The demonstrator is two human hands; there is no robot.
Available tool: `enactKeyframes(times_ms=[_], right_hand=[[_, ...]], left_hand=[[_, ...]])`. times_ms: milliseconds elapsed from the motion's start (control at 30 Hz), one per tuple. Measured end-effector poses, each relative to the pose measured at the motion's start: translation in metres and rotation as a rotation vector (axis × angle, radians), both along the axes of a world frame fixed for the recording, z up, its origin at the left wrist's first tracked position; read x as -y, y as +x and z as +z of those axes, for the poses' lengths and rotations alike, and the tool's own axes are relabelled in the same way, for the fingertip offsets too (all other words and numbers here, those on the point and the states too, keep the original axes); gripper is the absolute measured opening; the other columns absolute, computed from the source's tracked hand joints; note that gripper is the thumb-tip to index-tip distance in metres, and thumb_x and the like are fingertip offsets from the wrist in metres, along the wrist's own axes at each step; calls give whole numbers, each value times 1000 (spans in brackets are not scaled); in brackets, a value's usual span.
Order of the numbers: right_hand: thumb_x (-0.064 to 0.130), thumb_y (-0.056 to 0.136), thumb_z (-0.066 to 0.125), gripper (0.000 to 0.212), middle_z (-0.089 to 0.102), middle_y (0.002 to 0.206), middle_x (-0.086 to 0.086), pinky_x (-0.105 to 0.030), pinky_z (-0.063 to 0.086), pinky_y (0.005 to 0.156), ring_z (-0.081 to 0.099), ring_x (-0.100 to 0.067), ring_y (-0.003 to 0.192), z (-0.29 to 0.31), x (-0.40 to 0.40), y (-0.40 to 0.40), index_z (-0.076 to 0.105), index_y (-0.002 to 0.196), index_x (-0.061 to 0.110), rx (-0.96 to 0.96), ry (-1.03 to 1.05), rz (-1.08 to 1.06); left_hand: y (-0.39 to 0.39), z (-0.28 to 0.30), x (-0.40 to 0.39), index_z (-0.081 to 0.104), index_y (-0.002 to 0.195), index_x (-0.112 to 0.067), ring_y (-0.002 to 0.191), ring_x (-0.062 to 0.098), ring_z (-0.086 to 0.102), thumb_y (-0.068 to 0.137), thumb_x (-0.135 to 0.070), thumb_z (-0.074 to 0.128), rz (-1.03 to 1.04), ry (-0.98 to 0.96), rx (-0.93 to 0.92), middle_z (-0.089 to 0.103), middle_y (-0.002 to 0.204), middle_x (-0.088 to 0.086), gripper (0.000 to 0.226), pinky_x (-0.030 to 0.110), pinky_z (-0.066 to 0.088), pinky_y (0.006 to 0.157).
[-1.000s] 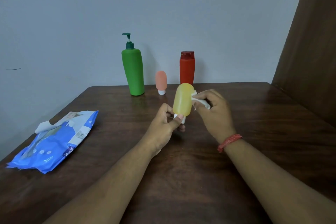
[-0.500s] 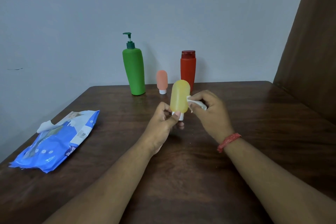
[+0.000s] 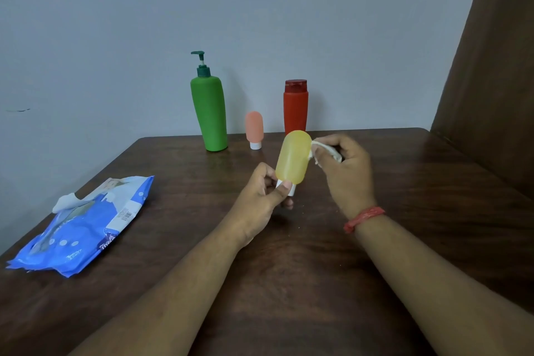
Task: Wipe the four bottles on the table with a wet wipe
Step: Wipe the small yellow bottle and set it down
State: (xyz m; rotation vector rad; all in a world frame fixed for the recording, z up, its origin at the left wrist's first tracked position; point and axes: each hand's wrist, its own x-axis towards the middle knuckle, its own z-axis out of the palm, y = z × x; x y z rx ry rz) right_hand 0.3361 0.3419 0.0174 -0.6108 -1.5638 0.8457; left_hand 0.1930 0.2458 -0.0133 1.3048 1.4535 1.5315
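The yellow bottle point(image 3: 292, 157) was held above the tabletop point(image 3: 318, 283), cap down and tilted slightly, its white cap point(image 3: 289, 188) pinched between the thumb and curled fingers point(image 3: 284, 186) of the left hand point(image 3: 260, 202). A crumpled white wipe point(image 3: 325, 150) was gripped in the closed fingers point(image 3: 332, 143) of the right hand point(image 3: 345, 170) and was pressed against the upper right side of the yellow bottle. A red band point(image 3: 364, 218) was worn on the right wrist. Beyond the fingers, near the wall, three bottles were stood upright: a green pump bottle point(image 3: 210, 115) to the left, a small pink bottle point(image 3: 254, 128) just beside it on its white cap, and a red bottle point(image 3: 295, 107) directly behind the yellow one. Well to the left of the left fingers, a blue pack of wipes point(image 3: 83, 225) was laid flat on the tabletop, with a white wipe point(image 3: 65, 202) seen poking out of its opening.
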Motion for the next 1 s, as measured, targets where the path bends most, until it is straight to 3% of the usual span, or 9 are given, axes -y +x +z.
enactKeyframes(times_ms=[167, 267, 367, 533, 733, 900, 1000], right_hand=[[15, 90, 72, 22, 70, 89, 14, -17, 53, 67, 67, -7, 87, 7, -3, 3, 67, 83, 35, -94, -59, -46], [19, 91, 72, 16, 70, 94, 13, -21, 57, 71, 67, -7, 91, 4, -5, 2, 68, 89, 34, -81, -83, -72], [18, 92, 70, 10, 72, 98, 10, -30, 59, 77, 68, -11, 95, -1, -7, 0, 73, 96, 26, -48, -107, -10], [15, 92, 70, 10, 73, 95, 10, -21, 57, 75, 68, -6, 90, -10, 6, -8, 74, 97, 23, 55, -105, 130], [13, 89, 73, 8, 74, 91, 7, -26, 58, 74, 69, -9, 87, -20, 11, -17, 74, 94, 19, 146, -110, 192], [15, 88, 75, 5, 72, 88, 7, -25, 58, 69, 68, -10, 83, -19, 11, -15, 72, 90, 19, 215, -114, 183], [17, 89, 73, 4, 72, 86, 8, -23, 58, 68, 68, -7, 81, -10, 7, -10, 71, 88, 21, 129, -154, 87]], left_hand=[[-1, 2, 2, 45, 100, -17, 80, 18, 68, 100, -26, 59, -4, -66, -117, 63, 106, 11, 17, 57, 56, 91], [0, 3, 2, 45, 99, -19, 80, 17, 67, 101, -27, 59, 4, -76, -129, 63, 106, 10, 16, 54, 57, 91], [-2, 2, 1, 45, 100, -17, 79, 16, 66, 100, -27, 59, 15, -65, -96, 61, 105, 8, 17, 54, 57, 91], [-6, -2, -1, 44, 96, -15, 74, 15, 64, 101, -26, 58, 75, 13, 35, 60, 95, 8, 18, 43, 54, 80], [-11, -3, -3, 44, 98, -12, 74, 17, 62, 101, -23, 58, 146, 66, 141, 59, 97, 16, 19, 36, 52, 75], [-11, -6, -4, 44, 96, -15, 73, 17, 61, 101, -27, 58, 154, 51, 114, 63, 87, 9, 19, 42, 52, 79], [-7, -5, -3, 43, 94, -20, 74, 16, 61, 101, -31, 58, 74, -5, 27, 62, 80, 0, 20, 48, 53, 84]])
